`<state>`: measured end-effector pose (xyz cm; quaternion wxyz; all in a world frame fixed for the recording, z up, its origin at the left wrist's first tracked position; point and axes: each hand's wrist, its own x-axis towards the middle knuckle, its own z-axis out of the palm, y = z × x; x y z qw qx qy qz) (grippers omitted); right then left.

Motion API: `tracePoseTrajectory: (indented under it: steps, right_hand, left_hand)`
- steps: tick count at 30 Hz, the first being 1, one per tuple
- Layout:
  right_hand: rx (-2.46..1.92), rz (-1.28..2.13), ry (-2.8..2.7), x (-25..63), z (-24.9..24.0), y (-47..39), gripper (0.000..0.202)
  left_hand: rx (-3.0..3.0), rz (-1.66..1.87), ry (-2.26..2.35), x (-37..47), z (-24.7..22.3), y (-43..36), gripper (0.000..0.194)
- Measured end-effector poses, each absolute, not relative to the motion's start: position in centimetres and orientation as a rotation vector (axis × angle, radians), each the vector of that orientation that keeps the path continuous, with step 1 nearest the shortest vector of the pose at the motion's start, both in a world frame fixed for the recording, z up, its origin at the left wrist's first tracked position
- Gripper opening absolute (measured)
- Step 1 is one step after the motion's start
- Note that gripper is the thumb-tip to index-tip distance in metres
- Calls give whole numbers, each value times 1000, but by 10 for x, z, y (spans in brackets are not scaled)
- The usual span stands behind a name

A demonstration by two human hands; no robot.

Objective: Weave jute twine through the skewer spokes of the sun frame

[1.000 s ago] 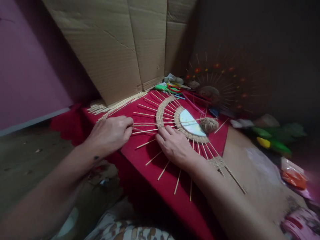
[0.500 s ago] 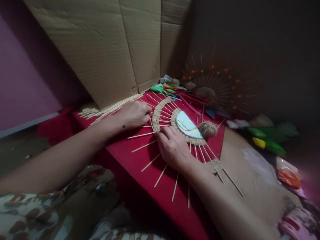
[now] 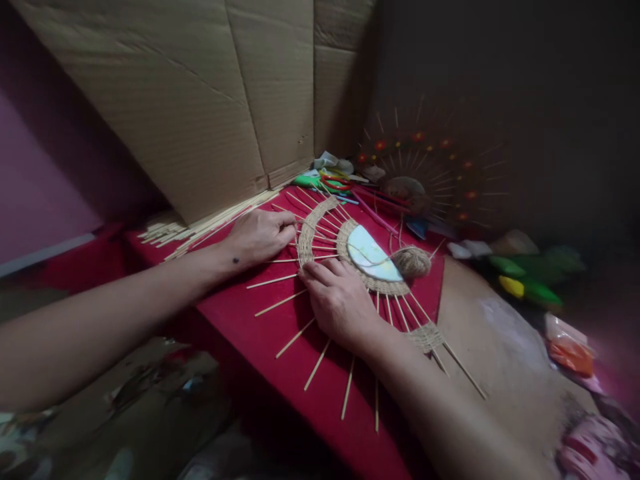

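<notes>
A half-round weaving of thin sticks and twine lies on the red cloth, with a pale half-disc (image 3: pixel 367 257) at its centre. Twine is woven around the half-disc and in an outer band (image 3: pixel 314 225) across the spread sticks. My left hand (image 3: pixel 263 235) is closed in a pinch on a strand of twine (image 3: pixel 306 225) at the band's outer edge. From there the strand runs across the weaving to a ball of twine (image 3: pixel 414 261). My right hand (image 3: pixel 345 300) rests over the lower sticks, its bent fingers gripping the band; its palm hides part of the weaving.
A bundle of loose sticks (image 3: pixel 170 230) lies beside a tall cardboard sheet (image 3: pixel 190 100). Red-handled scissors (image 3: pixel 336 183) and other tools lie at the back. A stick piece with red flowers (image 3: pixel 417 137) stands behind. Green and orange packets (image 3: pixel 573 353) lie at right.
My left hand has drawn the twine slightly outward, leaving the strand straighter. My right hand stays on the band, fingers flatter. The view has shifted slightly.
</notes>
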<state>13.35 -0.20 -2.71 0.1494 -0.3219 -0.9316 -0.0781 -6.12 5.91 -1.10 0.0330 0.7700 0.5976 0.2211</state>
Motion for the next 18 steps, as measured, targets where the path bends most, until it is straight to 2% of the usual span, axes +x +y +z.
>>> tracePoseTrajectory:
  steps: [7,12,15,18]
  right_hand:
    - [-933,-241,-2691,133,-26,-2,29]
    - [-952,-171,-2616,134,-22,1,30]
    - [-1207,-258,-2415,145,-6,10,33]
    - [-1655,-396,-2162,169,13,24,45]
  left_hand:
    - [2306,988,1771,-68,-18,70,33]
    - [2269,995,1769,-71,-21,77,29]
    - [2297,955,1764,-72,-23,80,28]
    - [2306,944,1768,-72,-26,81,30]
